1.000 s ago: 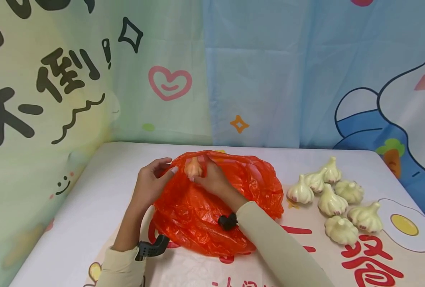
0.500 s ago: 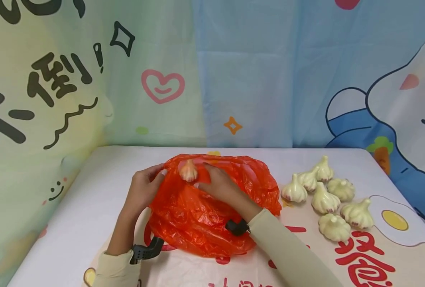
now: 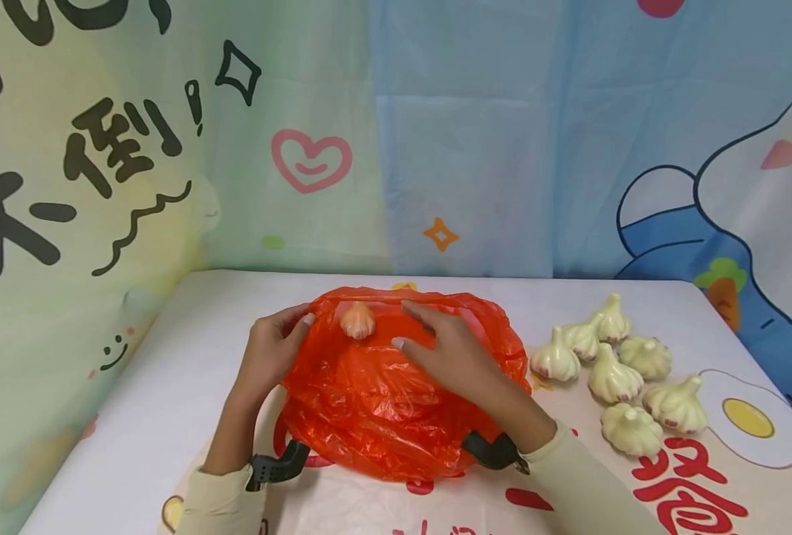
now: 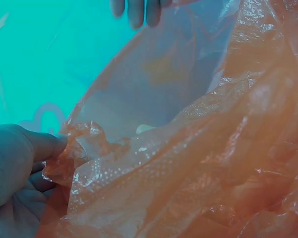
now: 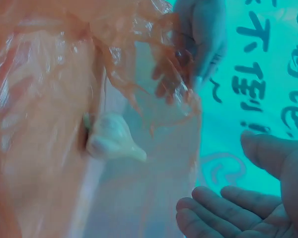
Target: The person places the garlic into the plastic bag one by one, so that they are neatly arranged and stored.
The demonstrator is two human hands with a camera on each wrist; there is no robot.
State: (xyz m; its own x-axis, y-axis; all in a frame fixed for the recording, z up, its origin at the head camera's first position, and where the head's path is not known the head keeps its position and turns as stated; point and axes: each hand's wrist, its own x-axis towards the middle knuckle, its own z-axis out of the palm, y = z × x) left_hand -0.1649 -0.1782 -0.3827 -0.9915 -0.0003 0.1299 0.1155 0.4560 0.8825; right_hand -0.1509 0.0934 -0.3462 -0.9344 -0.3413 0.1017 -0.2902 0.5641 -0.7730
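A thin red plastic bag [image 3: 396,394] lies spread on the table with its mouth facing up and away. My left hand [image 3: 276,345] pinches the bag's left edge between thumb and fingers, as the left wrist view also shows. Inside the mouth sits one garlic bulb [image 3: 358,321], seen in the right wrist view as a pale garlic bulb [image 5: 113,139] with its stem end outward. Over the bag's right half, my right hand [image 3: 459,357] holds nothing. Its thumb and fingers are spread apart and extended, to the right of the bulb.
To the right of the bag, several white garlic bulbs [image 3: 615,377] lie in a loose group on the table. A printed cloth [image 3: 590,483] covers the table's near part. Behind the table hangs a patterned curtain [image 3: 463,148].
My right hand has let go of the garlic bulb inside the bag and drawn back to the right, its fingers spreading. The left hand keeps its pinch on the bag's edge.
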